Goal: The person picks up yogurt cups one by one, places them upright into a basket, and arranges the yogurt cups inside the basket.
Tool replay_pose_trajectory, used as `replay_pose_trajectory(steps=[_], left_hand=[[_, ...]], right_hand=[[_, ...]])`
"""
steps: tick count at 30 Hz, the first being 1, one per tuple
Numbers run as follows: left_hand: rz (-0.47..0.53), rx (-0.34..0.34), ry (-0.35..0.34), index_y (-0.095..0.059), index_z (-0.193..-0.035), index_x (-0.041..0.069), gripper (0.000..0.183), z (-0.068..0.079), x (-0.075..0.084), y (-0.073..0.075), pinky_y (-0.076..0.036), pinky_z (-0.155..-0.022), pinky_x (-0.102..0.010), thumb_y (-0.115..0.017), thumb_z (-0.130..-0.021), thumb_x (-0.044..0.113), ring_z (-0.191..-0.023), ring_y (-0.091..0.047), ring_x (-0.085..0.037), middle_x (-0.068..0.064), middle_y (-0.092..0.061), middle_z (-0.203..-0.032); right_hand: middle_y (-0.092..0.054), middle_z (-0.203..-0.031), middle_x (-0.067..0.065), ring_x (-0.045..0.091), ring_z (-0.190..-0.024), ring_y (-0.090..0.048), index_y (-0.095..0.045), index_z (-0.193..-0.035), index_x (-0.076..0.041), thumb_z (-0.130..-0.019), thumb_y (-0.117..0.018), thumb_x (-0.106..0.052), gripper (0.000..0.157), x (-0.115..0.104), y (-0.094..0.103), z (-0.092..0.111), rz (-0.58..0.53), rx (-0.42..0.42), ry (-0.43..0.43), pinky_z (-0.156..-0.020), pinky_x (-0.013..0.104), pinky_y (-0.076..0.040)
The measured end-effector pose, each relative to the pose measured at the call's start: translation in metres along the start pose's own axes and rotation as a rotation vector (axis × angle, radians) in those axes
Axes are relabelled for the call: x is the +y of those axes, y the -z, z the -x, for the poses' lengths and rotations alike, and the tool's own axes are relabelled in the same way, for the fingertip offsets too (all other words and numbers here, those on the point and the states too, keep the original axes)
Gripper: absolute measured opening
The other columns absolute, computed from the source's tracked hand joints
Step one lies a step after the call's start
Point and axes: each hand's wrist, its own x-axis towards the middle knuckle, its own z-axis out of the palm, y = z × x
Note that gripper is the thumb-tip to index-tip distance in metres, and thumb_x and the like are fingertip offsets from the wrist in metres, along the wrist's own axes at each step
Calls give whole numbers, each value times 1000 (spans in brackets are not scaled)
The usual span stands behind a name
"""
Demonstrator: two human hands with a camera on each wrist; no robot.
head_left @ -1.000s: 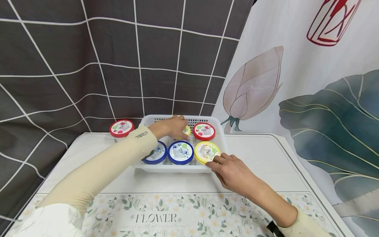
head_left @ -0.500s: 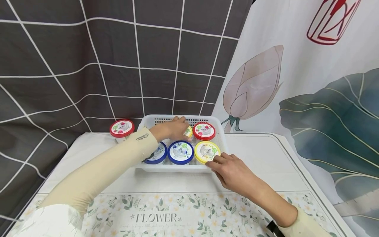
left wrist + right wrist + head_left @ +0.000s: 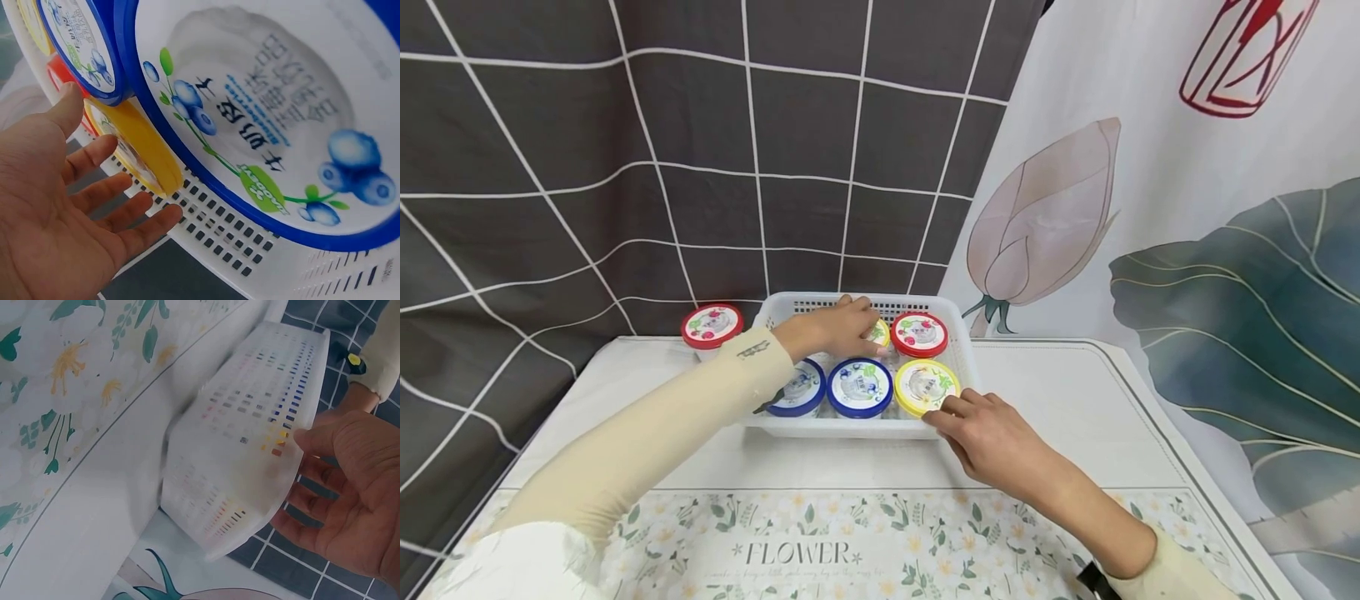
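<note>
A white plastic basket [image 3: 850,428] holds several tubs with printed lids. My left hand [image 3: 838,327] reaches into its back row, over a yellow-lidded tub [image 3: 880,333] that it partly hides. Loosely spread fingers lie beside that tub's yellow lid [image 3: 150,150] in the left wrist view. Right of it sits a red-lidded tub [image 3: 919,335]. In front stand two blue-lidded tubs [image 3: 859,388] and another yellow-lidded tub [image 3: 927,386]. At the basket's front right corner, my right hand [image 3: 988,429] grips the rim, its thumb against the outer wall [image 3: 250,412].
One more red-lidded tub [image 3: 712,327] stands on the table outside the basket, at the back left. The table cover [image 3: 797,467] has a flower print along its front. A dark checked curtain [image 3: 700,150] hangs right behind the basket.
My left hand has shifted slightly to the right beside the back yellow-lidded tub, nearer the red-lidded one. The right hand has kept its place on the basket rim.
</note>
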Motion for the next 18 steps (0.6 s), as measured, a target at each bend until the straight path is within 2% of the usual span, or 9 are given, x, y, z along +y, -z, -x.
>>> replay_pose_trajectory(steps=[2,4,7,9,12,18], left_hand=[[-6,6,1,-64,-117,16,41,2,-1,0,-59,-108,-50,-66,-111,56,-132,-54,-30,-10,-59,-140],[-6,8,10,-62,-118,18,39,4,-2,0,-58,-108,-50,-66,-111,56,-132,-54,-30,-10,-59,-139],[-1,1,24,-62,-135,19,45,8,-3,0,-56,-119,-57,-66,-111,56,-146,-53,-35,-12,-57,-154],[12,-6,36,-59,-151,19,55,10,-3,0,-51,-126,-63,-65,-111,56,-160,-47,-41,-15,-50,-169],[18,-28,50,-48,-168,19,68,14,-4,-1,-41,-133,-68,-63,-112,56,-170,-35,-46,-17,-36,-182],[18,-56,60,-37,-177,18,77,23,-12,-1,-30,-138,-68,-58,-114,57,-172,-26,-51,-19,-27,-187]], right_hand=[[-80,-109,1,21,-97,-73,-80,-122,-17,-97,-83,-5,28,0,0,0,3,3,0,-78,41,-65],[-80,-108,1,21,-98,-73,-80,-122,-17,-96,-83,-5,29,0,0,0,3,5,0,-78,41,-64],[-79,-108,0,21,-97,-72,-80,-122,-17,-96,-83,-4,30,0,0,-1,-2,6,3,-78,42,-64],[-79,-108,0,21,-97,-72,-80,-122,-17,-96,-83,-4,30,-1,0,-1,-5,5,2,-78,41,-64],[-79,-108,0,21,-97,-72,-80,-123,-17,-96,-83,-4,30,-1,0,-1,-6,1,2,-78,41,-64],[-78,-107,-1,21,-96,-71,-79,-123,-17,-96,-84,-5,30,-1,1,-1,-3,-3,2,-78,41,-63]])
